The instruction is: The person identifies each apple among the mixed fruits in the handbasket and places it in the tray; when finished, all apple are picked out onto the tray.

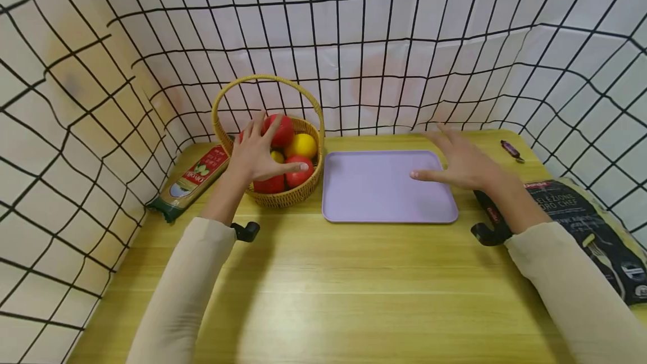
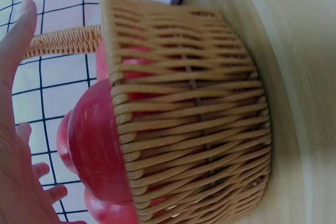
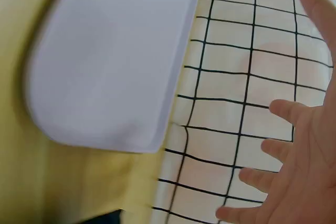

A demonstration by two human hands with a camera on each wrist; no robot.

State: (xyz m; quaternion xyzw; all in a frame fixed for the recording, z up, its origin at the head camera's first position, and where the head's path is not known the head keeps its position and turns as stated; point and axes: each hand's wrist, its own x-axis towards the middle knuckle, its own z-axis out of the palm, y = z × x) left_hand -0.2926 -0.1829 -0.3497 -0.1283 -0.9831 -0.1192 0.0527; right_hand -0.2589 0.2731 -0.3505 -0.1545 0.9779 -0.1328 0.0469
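Note:
A wicker basket (image 1: 288,198) with a tall arched handle stands at the left back of the table, filled with several round red fruits (image 1: 299,172) and yellow ones (image 1: 303,146). My left hand (image 1: 260,153) hovers over its left side, fingers spread, holding nothing. In the left wrist view the palm (image 2: 21,177) is beside the basket wall (image 2: 194,108), near a large red fruit (image 2: 100,140). My right hand (image 1: 462,159) is held above the right end of a lilac rectangular tray (image 1: 384,187), fingers apart and grasping nothing. No object lies on the tray's visible surface.
Left of the basket lies a long red and green food packet (image 1: 194,178). A large dark printed bag (image 1: 591,229) lies at right under my right forearm. Behind it sits a small purple wrapped item (image 1: 512,150). White black-gridded cloth (image 1: 349,60) encloses the table's back and sides.

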